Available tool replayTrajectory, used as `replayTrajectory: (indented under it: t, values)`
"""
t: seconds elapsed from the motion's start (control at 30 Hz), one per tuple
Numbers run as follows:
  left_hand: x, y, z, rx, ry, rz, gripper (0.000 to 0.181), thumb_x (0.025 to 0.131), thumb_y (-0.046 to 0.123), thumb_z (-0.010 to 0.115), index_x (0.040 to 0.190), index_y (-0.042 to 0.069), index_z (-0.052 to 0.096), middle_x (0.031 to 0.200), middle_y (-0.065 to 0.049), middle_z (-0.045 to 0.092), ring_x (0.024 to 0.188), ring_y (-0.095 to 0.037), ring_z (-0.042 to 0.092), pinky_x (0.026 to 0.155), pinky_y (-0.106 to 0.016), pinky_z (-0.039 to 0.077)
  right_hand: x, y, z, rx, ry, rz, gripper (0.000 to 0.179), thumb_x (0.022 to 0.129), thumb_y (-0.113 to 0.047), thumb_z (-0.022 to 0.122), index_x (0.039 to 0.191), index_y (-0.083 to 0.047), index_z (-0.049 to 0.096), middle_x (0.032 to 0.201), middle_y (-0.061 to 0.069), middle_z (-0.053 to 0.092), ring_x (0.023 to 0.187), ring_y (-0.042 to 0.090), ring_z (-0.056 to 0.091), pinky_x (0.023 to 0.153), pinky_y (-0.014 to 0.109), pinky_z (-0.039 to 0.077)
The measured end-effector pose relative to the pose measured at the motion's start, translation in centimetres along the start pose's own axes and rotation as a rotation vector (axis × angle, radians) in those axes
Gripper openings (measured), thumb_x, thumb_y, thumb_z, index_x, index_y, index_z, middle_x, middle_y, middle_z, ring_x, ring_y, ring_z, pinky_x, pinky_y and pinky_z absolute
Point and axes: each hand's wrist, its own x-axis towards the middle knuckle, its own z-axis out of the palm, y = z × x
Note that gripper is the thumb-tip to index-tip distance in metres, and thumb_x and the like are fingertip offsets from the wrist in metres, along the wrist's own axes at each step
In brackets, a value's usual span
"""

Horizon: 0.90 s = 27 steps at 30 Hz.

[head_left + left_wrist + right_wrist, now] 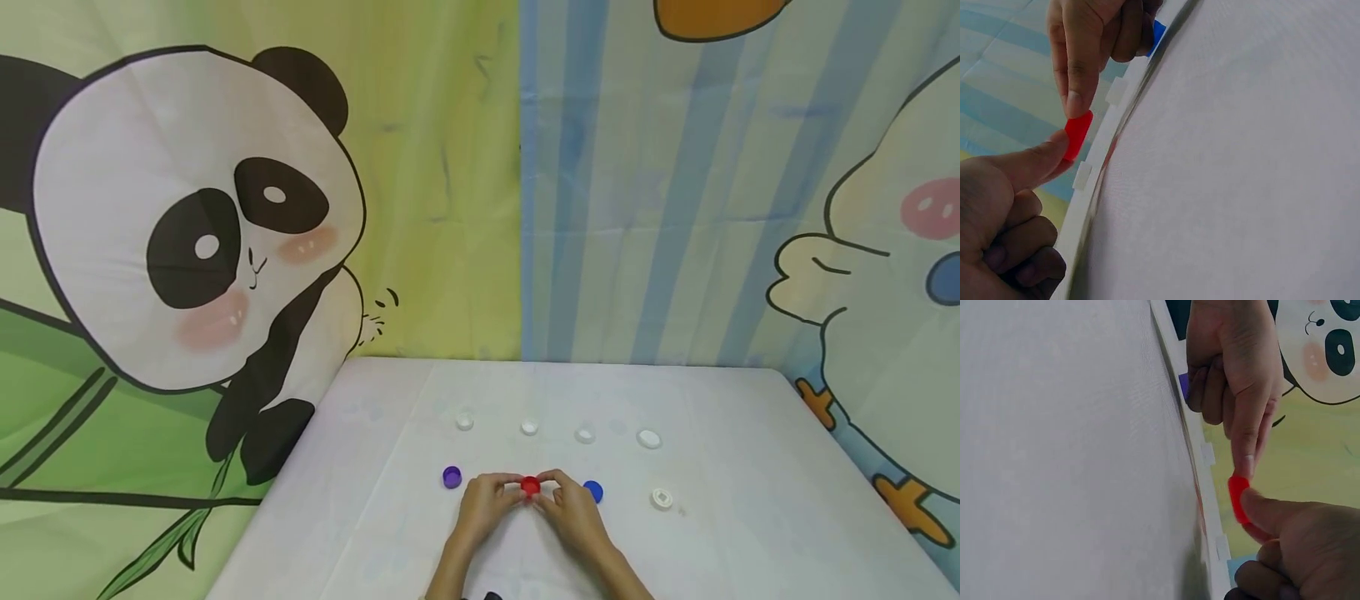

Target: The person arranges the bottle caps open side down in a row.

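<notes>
A small round red cap (531, 486) is held between both hands over the middle of the white table. My left hand (483, 507) pinches its left side with thumb and forefinger. From the right, my right hand (576, 510) pinches the opposite side the same way. Seen edge-on in the left wrist view, the red cap (1077, 139) is above the table surface, with the other fingers of the left hand (1004, 212) curled in. A purple cap (452, 477) lies left of the hands, and a blue cap (593, 491) sits just beyond the right hand.
Toward the back, small whitish round pieces stand in a row: one piece (464, 422) at the left, another piece (529, 427), a third piece (585, 434) and a larger disc (649, 439). A white cap (662, 499) is at the right. Printed curtains (442, 208) hang behind the table (750, 467).
</notes>
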Motion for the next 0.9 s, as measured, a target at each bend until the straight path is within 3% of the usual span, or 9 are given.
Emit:
replayTrajectory:
  t: [0.2,0.4,0.57,0.73,0.9]
  values:
    - [0.0,0.9,-0.4,-0.085,0.034,0.070,0.024,0.075,0.033,0.069,0.095,0.020,0.071,0.049,0.011,0.026,0.044,0.001,0.022,0.040,-0.017,0.021,-0.1,-0.5,-1.0,0.060,0.035,-0.026,0.029,0.077,-0.031,0.069,0.102,-0.017,0.062,0.045,-0.012,0.026,0.039,-0.003,0.018,0.037,0.014,0.017]
    - [0.1,2.6,-1.5,-0.183,0.060,0.130,0.025,0.076,0.034,0.067,0.096,0.020,0.070,0.049,0.009,0.026,0.044,0.002,0.021,0.038,-0.017,0.020,-0.2,-1.5,-2.5,0.101,0.102,-0.118,0.027,0.076,-0.033,0.068,0.102,-0.025,0.063,0.047,-0.015,0.022,0.041,-0.004,0.017,0.037,0.015,0.019]
    - [-0.5,4.7,-2.8,-0.267,0.070,0.117,0.025,0.075,0.035,0.068,0.097,0.022,0.069,0.049,0.006,0.028,0.044,0.000,0.023,0.038,-0.019,0.019,-0.7,-2.6,-3.7,0.156,0.161,-0.247,0.027,0.078,-0.027,0.069,0.104,-0.024,0.063,0.050,-0.015,0.022,0.044,-0.004,0.017,0.037,0.016,0.018]
    - [-1.3,7.3,-4.2,-0.289,0.093,0.183,0.026,0.077,0.025,0.069,0.099,0.012,0.069,0.048,0.001,0.027,0.043,-0.002,0.022,0.036,-0.019,0.018,-1.1,-3.7,-4.8,0.129,0.249,-0.378,0.031,0.075,-0.021,0.072,0.105,-0.022,0.063,0.052,-0.015,0.021,0.046,-0.005,0.016,0.037,0.012,0.016]
    - [-2.1,10.0,-5.8,-0.327,0.053,0.186,0.025,0.078,0.022,0.069,0.100,0.011,0.069,0.048,-0.001,0.027,0.044,-0.001,0.022,0.038,-0.019,0.020,-1.6,-4.6,-5.7,0.130,0.320,-0.480,0.037,0.070,-0.011,0.076,0.105,-0.019,0.063,0.053,-0.015,0.021,0.048,-0.009,0.014,0.037,0.010,0.016]
